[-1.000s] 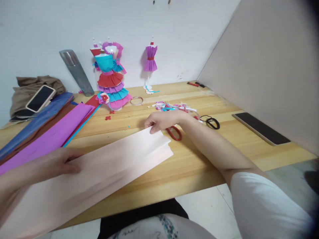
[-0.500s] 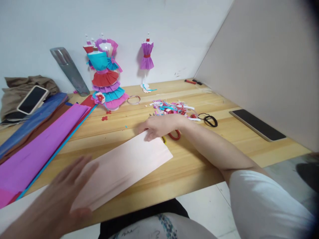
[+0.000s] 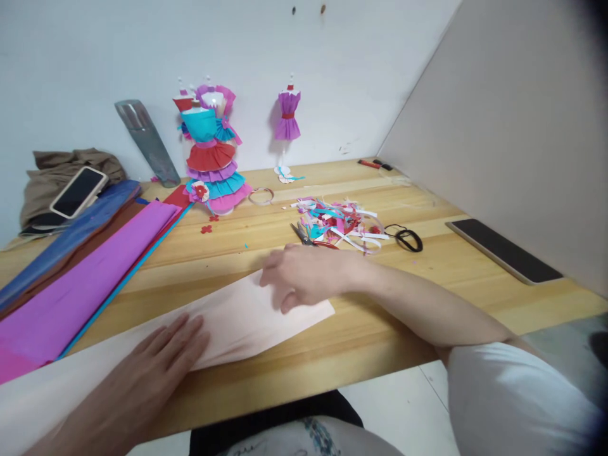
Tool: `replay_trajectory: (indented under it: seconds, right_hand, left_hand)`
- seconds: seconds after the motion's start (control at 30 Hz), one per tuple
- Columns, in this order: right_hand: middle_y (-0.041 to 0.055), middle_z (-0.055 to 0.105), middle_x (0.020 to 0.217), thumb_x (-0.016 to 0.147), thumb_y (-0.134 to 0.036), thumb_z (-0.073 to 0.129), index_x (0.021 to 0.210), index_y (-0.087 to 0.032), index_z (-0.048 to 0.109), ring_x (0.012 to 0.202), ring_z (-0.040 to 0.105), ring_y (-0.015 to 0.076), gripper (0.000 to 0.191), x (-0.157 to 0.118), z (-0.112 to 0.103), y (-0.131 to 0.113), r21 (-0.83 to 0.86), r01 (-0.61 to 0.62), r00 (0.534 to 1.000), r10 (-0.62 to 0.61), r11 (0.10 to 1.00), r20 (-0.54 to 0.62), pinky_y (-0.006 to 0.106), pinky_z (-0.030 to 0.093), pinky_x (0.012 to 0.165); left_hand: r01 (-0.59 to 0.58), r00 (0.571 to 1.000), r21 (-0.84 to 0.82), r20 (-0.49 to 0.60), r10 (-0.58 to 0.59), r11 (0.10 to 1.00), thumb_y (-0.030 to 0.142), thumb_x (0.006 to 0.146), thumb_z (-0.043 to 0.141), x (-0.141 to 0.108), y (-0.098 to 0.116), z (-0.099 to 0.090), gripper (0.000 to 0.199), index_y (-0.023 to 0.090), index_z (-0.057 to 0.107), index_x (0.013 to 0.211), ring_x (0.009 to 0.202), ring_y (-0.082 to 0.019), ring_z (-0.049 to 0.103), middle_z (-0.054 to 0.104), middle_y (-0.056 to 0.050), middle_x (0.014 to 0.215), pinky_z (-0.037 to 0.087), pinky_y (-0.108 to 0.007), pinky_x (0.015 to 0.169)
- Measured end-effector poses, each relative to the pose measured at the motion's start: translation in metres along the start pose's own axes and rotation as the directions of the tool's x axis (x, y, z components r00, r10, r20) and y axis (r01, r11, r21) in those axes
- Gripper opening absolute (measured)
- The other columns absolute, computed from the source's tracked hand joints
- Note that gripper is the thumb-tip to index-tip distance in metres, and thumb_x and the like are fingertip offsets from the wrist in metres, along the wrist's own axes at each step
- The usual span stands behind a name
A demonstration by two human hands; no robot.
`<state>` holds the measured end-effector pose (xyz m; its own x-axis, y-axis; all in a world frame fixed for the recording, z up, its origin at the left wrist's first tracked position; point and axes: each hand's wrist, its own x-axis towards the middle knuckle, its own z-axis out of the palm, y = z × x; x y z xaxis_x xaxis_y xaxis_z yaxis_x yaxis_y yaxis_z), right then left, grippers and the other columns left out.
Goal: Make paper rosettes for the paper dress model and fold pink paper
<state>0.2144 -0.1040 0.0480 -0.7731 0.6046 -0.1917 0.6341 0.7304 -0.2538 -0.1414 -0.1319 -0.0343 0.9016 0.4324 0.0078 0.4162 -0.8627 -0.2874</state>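
Note:
A long pale pink paper strip (image 3: 232, 323) lies slantwise along the front of the wooden table, running off the lower left. My left hand (image 3: 161, 358) rests flat on its middle, fingers stretched out. Over the strip's right end is my right hand (image 3: 299, 275), its fingers bent and loosely apart, touching or just above the paper. Scissors with red handles (image 3: 306, 237) lie just behind my right hand, their handles partly hidden by it. A heap of coloured paper scraps (image 3: 337, 218) is behind them.
Folded coloured papers (image 3: 90, 278) lie at the left, near a phone (image 3: 80, 192) on brown cloth (image 3: 99, 161). Small forms in paper dresses (image 3: 211, 158) and a bottle (image 3: 148, 142) stand at the back. A black hair tie (image 3: 408, 239) and a dark flat device (image 3: 508, 250) are at the right.
My left hand has come down flat onto the paper and moved right. My right hand has moved slightly toward me, uncovering the scissors' blades. The camera view has shifted a little.

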Motion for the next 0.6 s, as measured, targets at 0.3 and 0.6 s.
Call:
replay_trajectory:
  seconds: [0.3,0.6]
  right_hand:
    - [0.0165,0.065,0.115,0.088,-0.030,0.069,0.117,-0.010,0.061,0.104,0.062,0.0320,0.035,0.012,0.028,-0.029,-0.230,-0.121,0.993,0.114,0.966,-0.042,0.042,0.047,0.081]
    - [0.0149,0.066,0.115,0.093,-0.014,0.054,0.126,-0.016,0.058,0.104,0.065,0.0294,0.034,0.017,0.020,-0.013,-0.117,-0.284,0.952,0.266,0.952,-0.153,0.037,0.047,0.079]
  left_hand:
    - [0.011,0.996,0.086,-0.085,-0.004,0.996,0.003,0.085,0.038,0.018,-0.032,-0.042,0.069,0.024,0.047,0.150,0.140,-0.032,0.050,0.050,-0.011,0.154,0.049,-0.049,0.112]
    - [0.085,0.996,-0.017,-0.024,-0.086,0.996,0.013,0.093,0.026,0.069,-0.046,-0.101,0.055,0.025,0.059,0.135,0.146,-0.033,0.041,0.059,-0.005,0.143,0.029,-0.063,0.121]
